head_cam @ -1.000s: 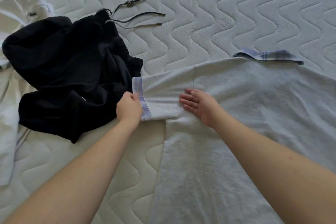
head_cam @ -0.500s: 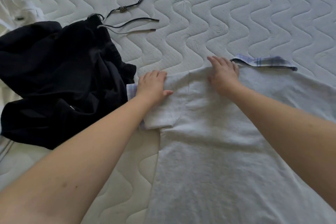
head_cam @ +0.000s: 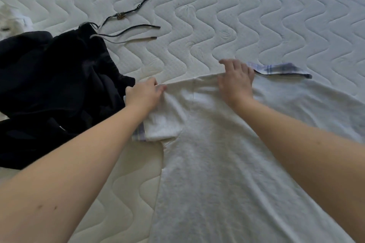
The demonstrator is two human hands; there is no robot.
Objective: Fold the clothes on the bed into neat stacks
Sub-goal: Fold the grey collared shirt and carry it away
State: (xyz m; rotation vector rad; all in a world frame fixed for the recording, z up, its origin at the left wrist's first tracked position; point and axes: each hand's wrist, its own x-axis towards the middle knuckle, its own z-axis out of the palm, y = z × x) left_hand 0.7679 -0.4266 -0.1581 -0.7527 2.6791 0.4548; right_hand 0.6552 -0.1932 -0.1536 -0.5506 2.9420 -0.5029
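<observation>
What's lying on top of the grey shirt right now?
Both hands rest on the grey shirt: the left hand on its sleeve, the right hand at the shoulder beside the plaid collar. The fabric beneath them and the forearms is hidden.

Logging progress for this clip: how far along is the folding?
Early. Done: nothing folded or stacked is in view. In hand: the grey shirt lies spread flat; the left hand pinches its sleeve, and the right hand rests by the collar. Left: the crumpled black garment and white clothes.
</observation>
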